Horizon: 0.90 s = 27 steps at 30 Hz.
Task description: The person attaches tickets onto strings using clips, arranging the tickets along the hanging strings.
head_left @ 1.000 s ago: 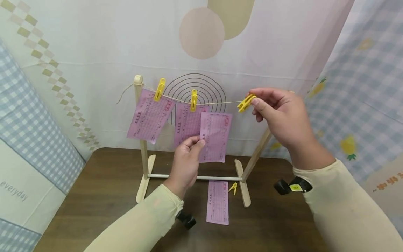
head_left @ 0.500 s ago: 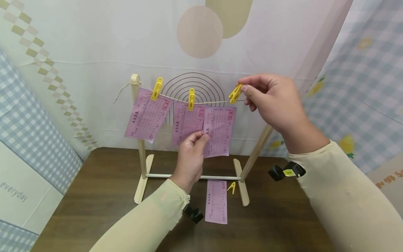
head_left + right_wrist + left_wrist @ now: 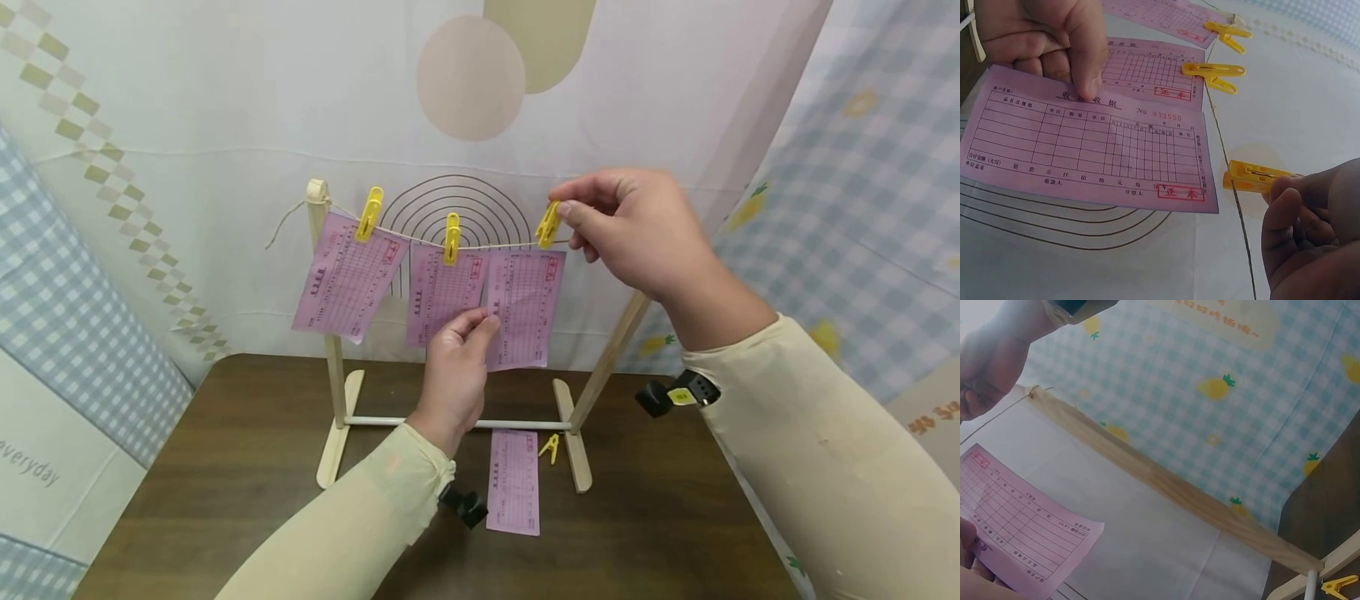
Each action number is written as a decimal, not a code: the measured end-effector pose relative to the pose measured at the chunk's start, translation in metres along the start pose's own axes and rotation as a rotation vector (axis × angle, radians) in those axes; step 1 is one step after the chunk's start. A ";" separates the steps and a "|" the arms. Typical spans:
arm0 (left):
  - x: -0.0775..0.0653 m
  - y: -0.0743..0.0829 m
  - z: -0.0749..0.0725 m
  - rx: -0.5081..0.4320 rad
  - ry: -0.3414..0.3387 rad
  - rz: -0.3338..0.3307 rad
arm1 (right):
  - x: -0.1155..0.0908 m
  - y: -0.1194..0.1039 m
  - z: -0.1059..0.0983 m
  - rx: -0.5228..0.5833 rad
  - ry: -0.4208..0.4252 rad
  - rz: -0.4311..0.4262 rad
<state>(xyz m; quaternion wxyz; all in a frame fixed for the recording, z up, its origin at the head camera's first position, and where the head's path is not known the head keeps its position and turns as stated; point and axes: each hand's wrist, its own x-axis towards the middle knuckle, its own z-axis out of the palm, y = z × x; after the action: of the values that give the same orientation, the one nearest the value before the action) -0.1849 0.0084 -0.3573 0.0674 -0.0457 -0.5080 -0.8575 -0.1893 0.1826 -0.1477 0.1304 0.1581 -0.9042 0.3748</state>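
String (image 3: 1245, 250) stretches between two wooden posts. At its left end, holding it up, is the left post (image 3: 335, 375). Next along, the left slip (image 3: 347, 279) hangs from the string at a tilt under the left clip (image 3: 369, 215). The middle slip (image 3: 444, 279) hangs lower on the string, under the upright middle clip (image 3: 452, 239).

Below the string, in front of the middle slip, the left hand (image 3: 453, 375) pinches the held slip (image 3: 525, 308) by its left edge, thumb against fingers. That slip's top edge is just below the string. Well below the string, the low slip (image 3: 513, 483) lies flat on the table (image 3: 645, 517).

The held clip (image 3: 548, 225) has its tip at the string; I cannot tell whether its jaws have hold of it. The loose clip (image 3: 550, 448) lies well below the string, beside the low slip. Just above the string, the right hand (image 3: 645, 233) pinches the held clip's tail between thumb and forefinger. Below the string's right end, the right post (image 3: 609, 358) leans outward.
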 end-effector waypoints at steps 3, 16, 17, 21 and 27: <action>0.000 -0.001 0.000 0.006 0.003 0.001 | 0.002 -0.001 0.002 -0.011 -0.015 -0.003; -0.001 0.001 0.000 0.022 0.011 -0.004 | 0.007 -0.004 0.008 -0.076 -0.063 0.035; -0.001 0.001 0.000 0.024 0.011 -0.004 | 0.007 -0.004 0.009 -0.076 -0.068 0.040; 0.000 0.001 0.001 0.017 0.007 -0.003 | 0.007 -0.004 0.009 -0.083 -0.086 0.062; -0.001 0.004 0.001 0.018 0.004 -0.007 | 0.008 -0.004 0.010 -0.067 -0.092 0.072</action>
<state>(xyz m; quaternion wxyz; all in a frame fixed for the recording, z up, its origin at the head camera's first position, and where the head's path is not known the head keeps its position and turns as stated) -0.1831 0.0077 -0.3536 0.0660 -0.0415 -0.5158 -0.8532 -0.1960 0.1711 -0.1494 0.0805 0.1382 -0.9264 0.3410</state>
